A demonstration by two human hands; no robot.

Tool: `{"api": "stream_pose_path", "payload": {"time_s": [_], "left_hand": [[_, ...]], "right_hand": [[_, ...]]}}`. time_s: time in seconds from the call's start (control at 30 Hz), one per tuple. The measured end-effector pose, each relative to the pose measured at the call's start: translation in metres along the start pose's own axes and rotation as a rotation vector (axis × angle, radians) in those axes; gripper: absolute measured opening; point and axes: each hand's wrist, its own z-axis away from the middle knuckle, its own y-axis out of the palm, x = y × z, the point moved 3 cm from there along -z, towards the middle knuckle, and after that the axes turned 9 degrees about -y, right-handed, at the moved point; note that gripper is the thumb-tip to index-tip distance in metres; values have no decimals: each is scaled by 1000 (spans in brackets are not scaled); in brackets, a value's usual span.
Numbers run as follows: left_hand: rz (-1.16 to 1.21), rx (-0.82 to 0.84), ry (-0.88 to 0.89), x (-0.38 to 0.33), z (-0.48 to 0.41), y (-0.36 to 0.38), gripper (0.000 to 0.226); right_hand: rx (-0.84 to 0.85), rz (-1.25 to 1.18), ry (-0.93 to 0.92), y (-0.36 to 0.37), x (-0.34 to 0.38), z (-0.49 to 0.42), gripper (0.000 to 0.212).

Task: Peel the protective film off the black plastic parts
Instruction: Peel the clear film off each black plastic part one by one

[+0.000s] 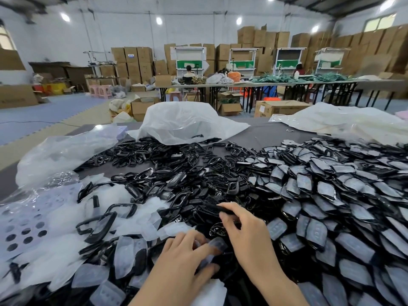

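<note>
A grey worktop (262, 134) lies heaped with black plastic parts (176, 173), loose film pieces (150, 219) and white plastic bags (183, 120).

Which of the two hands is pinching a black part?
The right hand: its fingertips pinch a black part. The left hand, nearer the camera, holds only a translucent film piece.

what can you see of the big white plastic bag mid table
The big white translucent plastic bag lies crumpled and slumped in a mound at the far side of the grey table. Thin, creased, slightly glossy film. At its front edge lie black plastic frame-shaped parts, some showing darkly through it.
</note>
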Motion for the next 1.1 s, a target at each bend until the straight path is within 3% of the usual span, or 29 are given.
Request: {"api": "stream_pose_path", "payload": {"time_s": [0.07, 0.2, 0.27, 0.37, 0.47, 0.57, 0.67, 0.77, 0.97, 1.1], "left_hand": [[-13, -19, -5, 2, -1, 5, 63], [112, -71, -19, -1, 2, 2, 13], [209, -97, -23, -4, 4, 0, 17], [622, -196, -147, 1, 7, -12, 22], [915, -292, -254, 8, 5, -23, 21], [1053, -299, -310, 11, 3, -25, 26], [1091, -256, -313, 10, 3, -23, 33], [1084, -241, -301, 13, 3, -22, 37], [1036, -230, -292, 11, 3, -22, 32], [987, -231, -272, 9, 4, -23, 43]], "right_hand": [[-39, -101, 40, -3, -2, 0, 21], [-41, -209, 108, -5, -1, -1, 22], [-51, -207, 126, -6, -1, -2, 17], [-44, -178, 105, -6, 4, 1, 11], [-68, -81, 18, -5, 9, 4, 16], [-59, -115, 15, -5, 11, 5, 26], [-58, -206, 59, -5, 10, 5, 33], [-51, -364, 106, -3, 10, 4, 27], [-27, -581, 157, 1, 17, 5, 30], [-43, -662, 214, 5, 15, 6, 14]]}}
